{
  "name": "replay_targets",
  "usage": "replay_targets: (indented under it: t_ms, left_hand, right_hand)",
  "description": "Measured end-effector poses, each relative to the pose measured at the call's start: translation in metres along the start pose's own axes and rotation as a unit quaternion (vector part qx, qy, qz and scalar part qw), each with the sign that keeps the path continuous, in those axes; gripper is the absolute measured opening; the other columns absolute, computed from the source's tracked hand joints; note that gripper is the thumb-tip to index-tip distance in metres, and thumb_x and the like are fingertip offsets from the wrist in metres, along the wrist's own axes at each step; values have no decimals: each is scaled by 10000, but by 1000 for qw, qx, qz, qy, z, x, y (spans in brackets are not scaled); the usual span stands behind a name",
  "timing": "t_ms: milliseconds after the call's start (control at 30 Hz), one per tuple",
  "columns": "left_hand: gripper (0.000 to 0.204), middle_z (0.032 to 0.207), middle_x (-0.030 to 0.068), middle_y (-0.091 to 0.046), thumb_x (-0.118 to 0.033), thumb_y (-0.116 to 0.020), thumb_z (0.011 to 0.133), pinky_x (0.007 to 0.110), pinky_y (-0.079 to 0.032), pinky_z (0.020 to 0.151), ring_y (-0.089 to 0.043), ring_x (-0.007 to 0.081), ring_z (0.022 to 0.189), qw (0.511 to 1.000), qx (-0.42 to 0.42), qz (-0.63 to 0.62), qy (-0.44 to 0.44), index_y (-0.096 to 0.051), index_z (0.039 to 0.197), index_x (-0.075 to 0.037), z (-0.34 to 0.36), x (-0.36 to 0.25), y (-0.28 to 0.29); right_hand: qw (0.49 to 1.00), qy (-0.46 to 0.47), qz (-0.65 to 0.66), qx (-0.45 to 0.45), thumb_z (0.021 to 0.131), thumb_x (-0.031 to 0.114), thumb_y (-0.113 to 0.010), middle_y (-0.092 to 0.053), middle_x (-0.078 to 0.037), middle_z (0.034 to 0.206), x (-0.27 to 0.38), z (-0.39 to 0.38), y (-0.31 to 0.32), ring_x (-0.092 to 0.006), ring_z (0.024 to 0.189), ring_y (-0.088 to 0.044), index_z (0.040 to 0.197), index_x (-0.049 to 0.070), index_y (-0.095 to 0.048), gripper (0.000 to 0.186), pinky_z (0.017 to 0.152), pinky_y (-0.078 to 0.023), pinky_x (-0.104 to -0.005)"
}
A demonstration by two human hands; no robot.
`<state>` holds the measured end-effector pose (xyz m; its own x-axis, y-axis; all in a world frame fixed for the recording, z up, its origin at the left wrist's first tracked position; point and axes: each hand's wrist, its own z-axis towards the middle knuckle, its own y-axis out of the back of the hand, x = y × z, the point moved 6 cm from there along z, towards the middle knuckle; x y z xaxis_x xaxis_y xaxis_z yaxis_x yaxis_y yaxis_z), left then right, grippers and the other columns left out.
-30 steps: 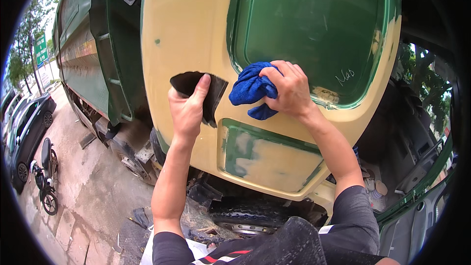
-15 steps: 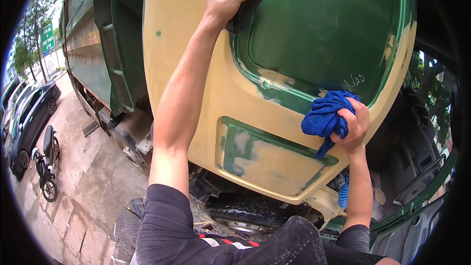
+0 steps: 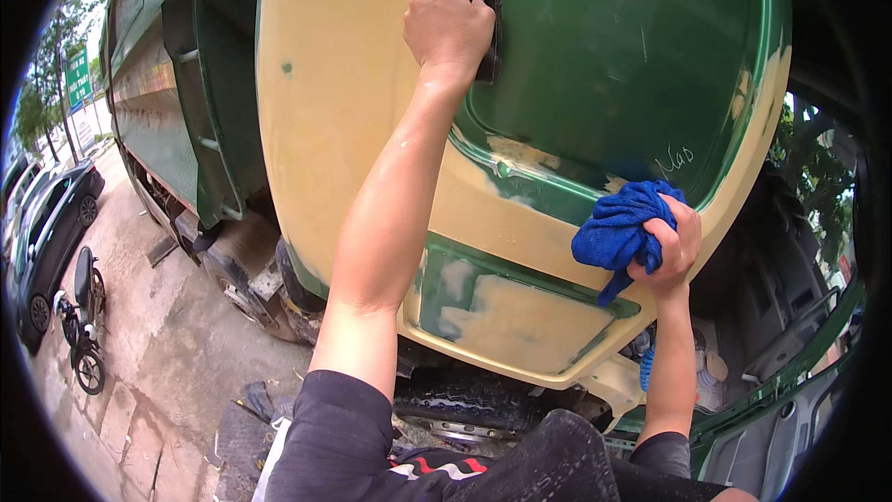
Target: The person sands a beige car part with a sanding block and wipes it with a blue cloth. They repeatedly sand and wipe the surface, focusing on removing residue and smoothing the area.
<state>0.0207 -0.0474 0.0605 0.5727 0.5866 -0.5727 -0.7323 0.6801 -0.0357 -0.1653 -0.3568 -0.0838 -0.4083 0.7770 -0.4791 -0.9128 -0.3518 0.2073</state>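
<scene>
Against the side of a vehicle cab, my raised left hand (image 3: 450,28) grips a black sheet of sandpaper (image 3: 492,37), its fingers closed around the near edge. The sheet lies along the left rim of a recessed green panel (image 3: 585,56). Lower right, my right hand (image 3: 676,246) clutches a bunched blue cloth (image 3: 618,228) at the panel's lower right edge. Beige primer or filler (image 3: 344,102) covers the surface around the green, with patches along the rim. Below is a smaller recess (image 3: 511,311), part green and part beige. My fingertips on the sandpaper are partly hidden.
A black tyre (image 3: 465,400) sits under the cab, close to my body. To the right, an open door (image 3: 776,442) and the cab interior show. A green truck body (image 3: 153,84) stands left, with a motorbike (image 3: 85,316) and dark car (image 3: 56,232) beyond.
My left hand has moved right and slightly down with the sandpaper, onto the panel's left rim. My right hand and the cloth have barely shifted.
</scene>
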Motion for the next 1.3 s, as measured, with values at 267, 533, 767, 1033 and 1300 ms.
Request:
replay_targets:
  t_ms: [267, 533, 767, 1033, 1300]
  left_hand:
    - [210, 825, 119, -756, -312, -774, 836, 465, -571, 757, -733, 355, 816, 999, -24, -27, 26, -756, 869, -105, 31, -18, -1]
    - [157, 774, 92, -754, -265, -781, 835, 431, -574, 740, -739, 303, 764, 999, -42, -5, 8, -777, 854, -109, 23, -17, -3]
    - [169, 777, 111, -753, -277, -786, 832, 430, -568, 724, -736, 314, 766, 998, -37, -34, -27, -782, 850, -109, 16, -5, -7]
    - [235, 752, 136, -737, -314, -775, 846, 440, -561, 722, -722, 357, 753, 997, -29, -51, -47, -761, 812, -82, 11, -2, -1]
    - [111, 805, 55, -755, -104, -780, 883, 297, -562, 672, -705, 134, 729, 971, 106, -210, 38, -753, 918, -3, -48, 58, 10]
  right_hand:
    - [1000, 9, 14, 5, 600, 126, -749, -667, -188, 1155, 1, 4, -3, -390, 958, -660, 1056, 134, -602, 478, 799, -504, -461]
    - [1000, 10, 9, 13, 598, 106, -758, -663, -184, 1162, 1, 6, -2, -387, 961, -659, 1057, 136, -598, 487, 795, -506, -464]
    - [1000, 0, 6, 16, 598, 120, -769, -665, -194, 1162, 2, 4, 1, -388, 968, -656, 1059, 136, -602, 491, 804, -508, -466]
    - [1000, 3, 7, 15, 601, 121, -760, -666, -199, 1162, 2, 5, -2, -391, 968, -656, 1064, 133, -603, 489, 814, -506, -466]
    - [999, 1, 36, 4, 591, 114, -763, -667, -194, 1174, -3, 0, -2, -397, 976, -661, 1077, 133, -602, 512, 831, -515, -467]
